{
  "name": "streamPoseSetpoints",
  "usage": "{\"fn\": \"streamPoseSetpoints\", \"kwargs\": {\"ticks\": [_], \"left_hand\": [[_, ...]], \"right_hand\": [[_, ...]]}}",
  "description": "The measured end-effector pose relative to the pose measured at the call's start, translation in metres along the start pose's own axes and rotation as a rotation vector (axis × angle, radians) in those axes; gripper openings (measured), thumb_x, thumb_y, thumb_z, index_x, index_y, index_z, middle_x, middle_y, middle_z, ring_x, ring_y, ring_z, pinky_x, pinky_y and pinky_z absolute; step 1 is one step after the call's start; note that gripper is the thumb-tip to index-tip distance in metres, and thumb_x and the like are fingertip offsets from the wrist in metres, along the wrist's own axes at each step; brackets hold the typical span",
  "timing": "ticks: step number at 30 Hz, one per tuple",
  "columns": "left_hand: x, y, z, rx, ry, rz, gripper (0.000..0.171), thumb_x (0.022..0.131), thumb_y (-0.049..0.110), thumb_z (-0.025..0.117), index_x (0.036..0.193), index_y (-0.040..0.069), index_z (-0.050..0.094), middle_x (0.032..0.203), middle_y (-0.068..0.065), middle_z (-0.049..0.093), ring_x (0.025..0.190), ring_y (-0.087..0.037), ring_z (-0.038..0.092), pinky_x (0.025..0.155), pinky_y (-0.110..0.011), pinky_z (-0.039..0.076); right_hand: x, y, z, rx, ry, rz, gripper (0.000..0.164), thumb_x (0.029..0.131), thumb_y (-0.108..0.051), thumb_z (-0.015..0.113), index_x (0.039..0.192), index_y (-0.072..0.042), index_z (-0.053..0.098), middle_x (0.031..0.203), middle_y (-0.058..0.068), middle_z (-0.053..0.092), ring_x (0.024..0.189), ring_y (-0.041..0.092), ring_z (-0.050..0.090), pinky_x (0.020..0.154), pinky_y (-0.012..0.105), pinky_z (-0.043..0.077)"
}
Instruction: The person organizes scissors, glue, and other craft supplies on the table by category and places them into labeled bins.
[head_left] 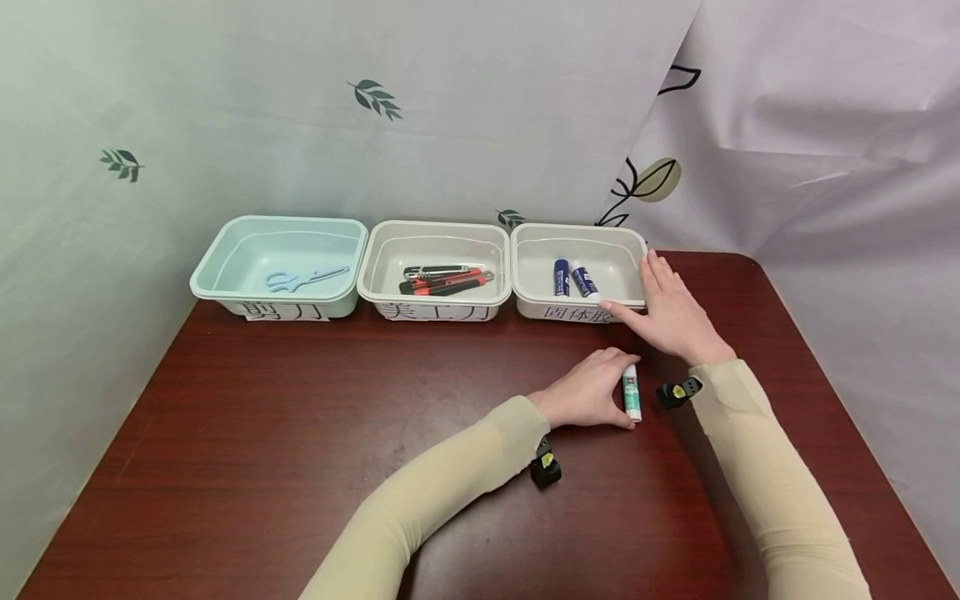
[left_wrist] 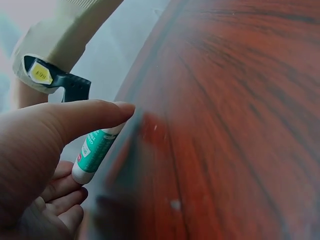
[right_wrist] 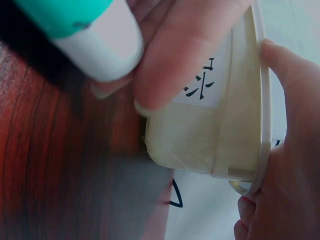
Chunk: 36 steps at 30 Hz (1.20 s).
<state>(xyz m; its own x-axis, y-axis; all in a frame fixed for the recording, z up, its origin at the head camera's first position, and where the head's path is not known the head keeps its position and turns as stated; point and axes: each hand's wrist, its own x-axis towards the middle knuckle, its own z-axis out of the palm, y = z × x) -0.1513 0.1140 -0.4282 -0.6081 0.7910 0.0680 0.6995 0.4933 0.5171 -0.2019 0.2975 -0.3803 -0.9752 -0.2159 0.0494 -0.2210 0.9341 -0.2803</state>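
My left hand (head_left: pixel 588 390) pinches a glue stick (head_left: pixel 631 393) between thumb and fingertips, in front of the right-hand box. The glue stick has a green label and white ends; in the left wrist view the glue stick (left_wrist: pixel 95 152) slants between thumb and fingers. With the right hand (head_left: pixel 678 317) I grip the front right corner of the off-white box (head_left: pixel 527 308), thumb on the front rim and fingers along the right side. Inside that box lie two blue-and-white glue sticks (head_left: pixel 561 277). The right wrist view shows the box's wall (right_wrist: pixel 195 137) close up, partly behind the left fingers.
A second off-white box (head_left: pixel 367 287) in the middle contains several utility knives (head_left: pixel 446 285). Left of it, a light blue box (head_left: pixel 217 292) holds blue scissors (head_left: pixel 303 279). Handwritten paper labels mark the fronts. A patterned curtain (head_left: pixel 450 125) hangs behind the dark red table (head_left: pixel 300 433).
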Motion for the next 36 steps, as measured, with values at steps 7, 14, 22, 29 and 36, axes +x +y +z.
{"fn": "streamPoseSetpoints", "kwargs": {"ticks": [7, 14, 22, 29, 36], "left_hand": [[-0.007, -0.007, -0.003, -0.028, 0.018, -0.021, 0.095, 0.075, 0.040, 0.091, 0.149, 0.001, 0.046, 0.141, -0.006, 0.052, 0.130, -0.016, 0.046, 0.109, -0.017, 0.029], [-0.013, -0.013, -0.010, -0.038, 0.032, -0.027, 0.095, 0.075, 0.038, 0.091, 0.150, 0.000, 0.046, 0.141, -0.007, 0.052, 0.130, -0.017, 0.046, 0.109, -0.017, 0.030], [-0.020, -0.019, -0.016, -0.041, 0.061, -0.026, 0.095, 0.075, 0.037, 0.092, 0.149, 0.000, 0.045, 0.141, -0.008, 0.052, 0.130, -0.017, 0.046, 0.110, -0.017, 0.028], [-0.025, -0.021, -0.020, -0.053, 0.062, -0.040, 0.094, 0.076, 0.036, 0.091, 0.151, 0.000, 0.044, 0.144, -0.008, 0.050, 0.133, -0.016, 0.045, 0.111, -0.017, 0.027], [-0.033, -0.026, -0.025, -0.081, 0.088, -0.044, 0.094, 0.075, 0.029, 0.091, 0.151, 0.000, 0.044, 0.145, -0.008, 0.049, 0.132, -0.014, 0.045, 0.110, -0.016, 0.029]], "right_hand": [[0.000, -0.001, 0.000, -0.002, 0.006, 0.002, 0.108, 0.096, -0.067, 0.052, 0.158, 0.009, 0.008, 0.166, 0.023, 0.000, 0.154, 0.034, -0.001, 0.122, 0.048, 0.004], [-0.001, -0.001, -0.001, 0.004, -0.001, 0.002, 0.107, 0.096, -0.066, 0.053, 0.158, 0.010, 0.008, 0.166, 0.024, -0.001, 0.153, 0.035, -0.001, 0.122, 0.047, 0.003], [0.000, -0.001, -0.001, 0.008, -0.001, 0.002, 0.108, 0.097, -0.066, 0.051, 0.158, 0.009, 0.006, 0.166, 0.024, -0.002, 0.153, 0.038, 0.002, 0.122, 0.047, 0.002], [0.001, -0.002, -0.001, 0.005, 0.005, 0.007, 0.108, 0.096, -0.068, 0.052, 0.159, 0.008, 0.008, 0.167, 0.023, 0.000, 0.153, 0.037, 0.003, 0.122, 0.047, 0.004], [-0.001, -0.002, -0.002, 0.005, -0.002, 0.006, 0.108, 0.096, -0.067, 0.052, 0.158, 0.009, 0.007, 0.166, 0.024, -0.001, 0.153, 0.037, 0.002, 0.122, 0.047, 0.004]]}}
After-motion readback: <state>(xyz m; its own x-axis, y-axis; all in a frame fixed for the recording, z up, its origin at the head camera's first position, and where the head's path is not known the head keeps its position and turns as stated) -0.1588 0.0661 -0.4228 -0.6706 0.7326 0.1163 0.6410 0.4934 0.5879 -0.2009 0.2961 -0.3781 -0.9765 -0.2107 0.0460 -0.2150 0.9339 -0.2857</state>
